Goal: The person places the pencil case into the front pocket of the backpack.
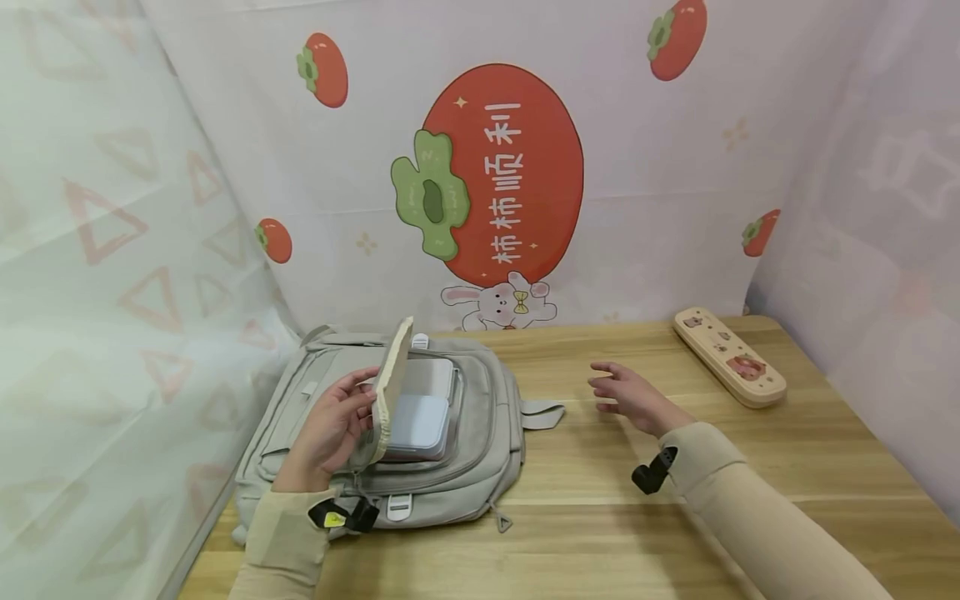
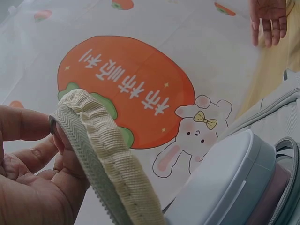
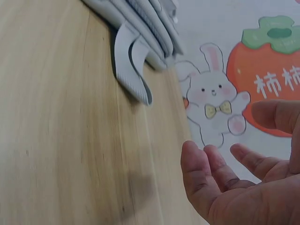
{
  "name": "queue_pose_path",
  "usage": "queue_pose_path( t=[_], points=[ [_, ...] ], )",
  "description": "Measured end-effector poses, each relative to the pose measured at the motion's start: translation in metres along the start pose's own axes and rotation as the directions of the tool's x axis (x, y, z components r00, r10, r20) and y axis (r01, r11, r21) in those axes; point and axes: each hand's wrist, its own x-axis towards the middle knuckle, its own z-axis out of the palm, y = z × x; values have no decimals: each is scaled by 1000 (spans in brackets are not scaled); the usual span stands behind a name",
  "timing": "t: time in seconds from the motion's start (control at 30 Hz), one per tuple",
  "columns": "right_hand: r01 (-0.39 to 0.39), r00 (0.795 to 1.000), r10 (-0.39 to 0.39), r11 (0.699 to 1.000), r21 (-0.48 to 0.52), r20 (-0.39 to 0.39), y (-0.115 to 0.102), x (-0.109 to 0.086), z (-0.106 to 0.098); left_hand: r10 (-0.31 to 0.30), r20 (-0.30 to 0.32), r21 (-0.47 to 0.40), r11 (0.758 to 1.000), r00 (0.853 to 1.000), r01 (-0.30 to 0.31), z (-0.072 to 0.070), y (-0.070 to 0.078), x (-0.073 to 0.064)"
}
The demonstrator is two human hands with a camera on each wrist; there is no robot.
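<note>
A grey backpack [image 1: 480, 492] lies flat on the table's left side with its front pocket unzipped. My left hand [image 1: 333, 425] pinches the edge of the raised pocket flap [image 1: 392, 392], thumb and fingers on its zipper edge; the left wrist view shows the cream binding [image 2: 112, 154] close up. Inside the pocket sits a light blue box [image 1: 420, 421], its rounded lid [image 2: 220, 178] also visible in the left wrist view. My right hand [image 1: 633, 396] hovers over the table right of the backpack, fingers spread and loosely bent, holding nothing.
A cream case with printed cartoon pictures [image 1: 731, 358] lies at the table's back right. A grey strap loop [image 1: 543, 414] sticks out from the backpack towards my right hand. A printed cloth [image 1: 615, 250] hangs behind the wooden table [image 1: 585, 533].
</note>
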Motion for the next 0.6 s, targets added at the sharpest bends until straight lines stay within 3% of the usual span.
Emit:
queue_pose_path(
  t=[0.6],
  points=[
    [-27, 996, 21, 997, -75, -84, 3, -26, -90, -6, 24, 21, 1000, 1000, 6, -4, 5, 1]
  ],
)
